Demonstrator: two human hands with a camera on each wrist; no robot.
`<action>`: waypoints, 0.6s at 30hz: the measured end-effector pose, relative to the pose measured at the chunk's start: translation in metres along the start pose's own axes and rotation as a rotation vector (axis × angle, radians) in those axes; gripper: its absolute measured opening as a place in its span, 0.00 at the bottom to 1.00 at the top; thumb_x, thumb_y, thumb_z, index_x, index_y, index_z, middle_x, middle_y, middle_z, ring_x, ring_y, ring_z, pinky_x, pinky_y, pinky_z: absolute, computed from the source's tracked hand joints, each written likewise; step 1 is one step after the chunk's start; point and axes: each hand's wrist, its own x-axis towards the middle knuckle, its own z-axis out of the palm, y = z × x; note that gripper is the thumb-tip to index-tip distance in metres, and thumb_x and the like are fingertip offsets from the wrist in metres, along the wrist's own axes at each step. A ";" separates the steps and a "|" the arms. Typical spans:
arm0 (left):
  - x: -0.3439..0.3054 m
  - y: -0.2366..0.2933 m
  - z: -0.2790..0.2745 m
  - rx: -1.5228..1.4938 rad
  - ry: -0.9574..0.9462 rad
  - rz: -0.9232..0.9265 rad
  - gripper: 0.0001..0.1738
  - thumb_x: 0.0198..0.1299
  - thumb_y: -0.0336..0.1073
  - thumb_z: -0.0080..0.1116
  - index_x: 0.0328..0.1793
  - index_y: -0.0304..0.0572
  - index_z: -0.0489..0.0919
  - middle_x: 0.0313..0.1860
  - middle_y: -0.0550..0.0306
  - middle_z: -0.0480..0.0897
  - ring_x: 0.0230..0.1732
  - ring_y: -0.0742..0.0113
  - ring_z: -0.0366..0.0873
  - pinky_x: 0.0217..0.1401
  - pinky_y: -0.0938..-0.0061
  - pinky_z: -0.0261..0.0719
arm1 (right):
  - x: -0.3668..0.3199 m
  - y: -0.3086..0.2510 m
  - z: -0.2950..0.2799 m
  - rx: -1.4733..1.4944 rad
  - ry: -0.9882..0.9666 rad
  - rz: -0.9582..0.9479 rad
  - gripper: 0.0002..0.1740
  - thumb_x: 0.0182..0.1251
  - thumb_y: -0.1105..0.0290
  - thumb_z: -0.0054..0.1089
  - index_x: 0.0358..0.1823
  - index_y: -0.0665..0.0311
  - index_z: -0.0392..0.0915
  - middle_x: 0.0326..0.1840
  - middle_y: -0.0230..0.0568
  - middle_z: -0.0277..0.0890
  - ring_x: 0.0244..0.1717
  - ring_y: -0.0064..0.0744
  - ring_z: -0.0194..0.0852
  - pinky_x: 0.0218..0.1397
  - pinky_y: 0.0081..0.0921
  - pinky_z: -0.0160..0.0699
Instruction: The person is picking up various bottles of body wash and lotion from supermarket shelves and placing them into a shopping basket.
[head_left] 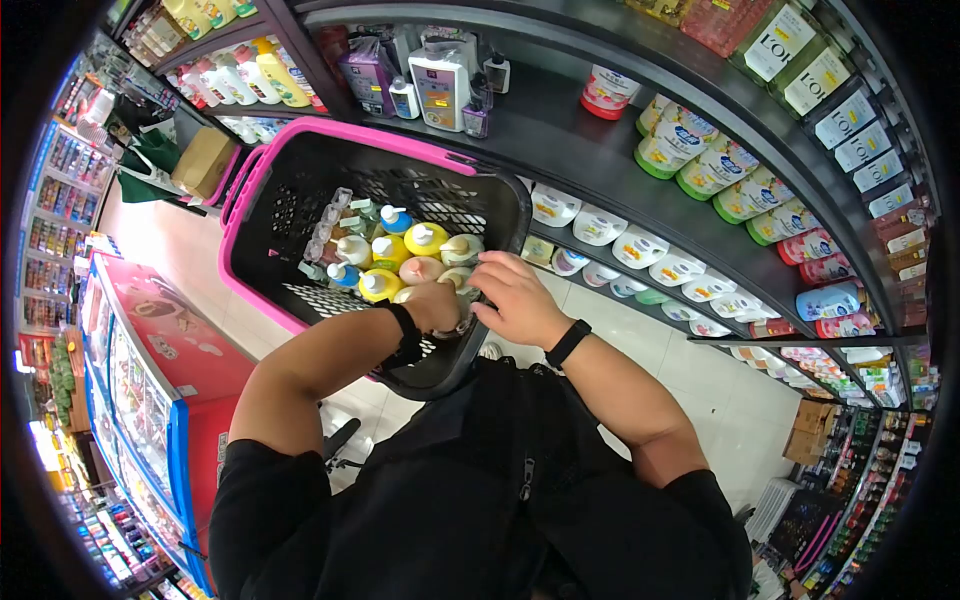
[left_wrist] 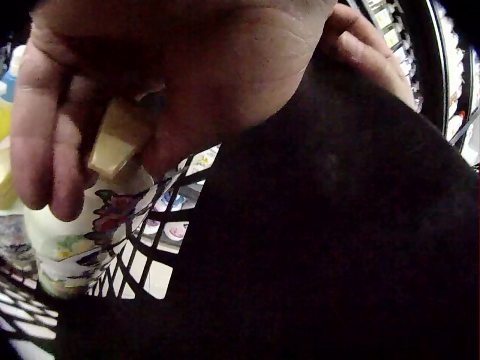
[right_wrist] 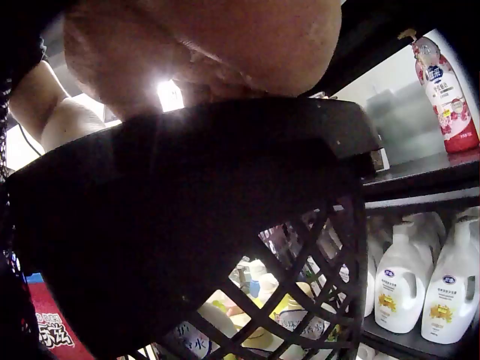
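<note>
The left hand [head_left: 436,305] was down inside the basket [head_left: 285,215], at its near-right corner. It gripped a white floral bottle [left_wrist: 79,236] by the top, its fingers [left_wrist: 34,135] curled close together round the beige pump cap [left_wrist: 118,141]; the thumb was hidden. That bottle stood upright against the basket's black mesh wall, w/ other bottles [head_left: 395,262] (yellow, blue & cream caps) packed just beside it on the far-left side.

The right hand [head_left: 515,300] sat at the basket's near rim, just right of the left hand & almost touching it. Its fingers bent down toward the caps, but couldn't tell whether they pinched anything. The right wrist view showed only the heel of the hand above the rim.

The basket was black w/ a pink rim, in front of the person's chest. To its right ran a dark shelf [head_left: 560,135] w/ white pump bottles [right_wrist: 399,289] in rows. At far left stood a red & blue chest freezer [head_left: 165,330].
</note>
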 end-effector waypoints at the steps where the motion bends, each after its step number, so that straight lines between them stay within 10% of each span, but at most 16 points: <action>1: 0.011 -0.004 0.011 0.006 -0.014 0.012 0.24 0.60 0.43 0.62 0.50 0.25 0.83 0.42 0.34 0.87 0.42 0.45 0.89 0.46 0.56 0.85 | 0.001 0.001 -0.001 0.005 0.000 -0.009 0.19 0.57 0.67 0.69 0.49 0.63 0.80 0.53 0.43 0.78 0.68 0.50 0.69 0.70 0.45 0.69; 4: 0.046 -0.031 0.046 0.142 -0.154 0.187 0.22 0.58 0.47 0.64 0.54 0.42 0.84 0.43 0.37 0.87 0.47 0.42 0.87 0.49 0.54 0.83 | 0.000 0.000 -0.002 0.005 0.014 -0.028 0.19 0.57 0.67 0.70 0.49 0.64 0.80 0.53 0.43 0.78 0.68 0.50 0.69 0.70 0.45 0.70; 15: 0.090 -0.048 0.072 0.443 -0.126 0.322 0.20 0.58 0.46 0.63 0.50 0.41 0.84 0.42 0.37 0.87 0.46 0.42 0.87 0.47 0.53 0.83 | -0.002 0.000 0.007 -0.121 0.034 -0.088 0.07 0.58 0.66 0.62 0.30 0.62 0.79 0.39 0.39 0.78 0.59 0.46 0.71 0.68 0.45 0.70; 18: 0.100 -0.052 0.065 0.494 -0.155 0.341 0.19 0.58 0.46 0.63 0.49 0.41 0.84 0.41 0.37 0.87 0.46 0.41 0.87 0.47 0.53 0.83 | -0.008 0.003 0.007 0.078 0.054 -0.062 0.19 0.58 0.69 0.65 0.50 0.65 0.78 0.59 0.43 0.77 0.66 0.48 0.67 0.71 0.46 0.67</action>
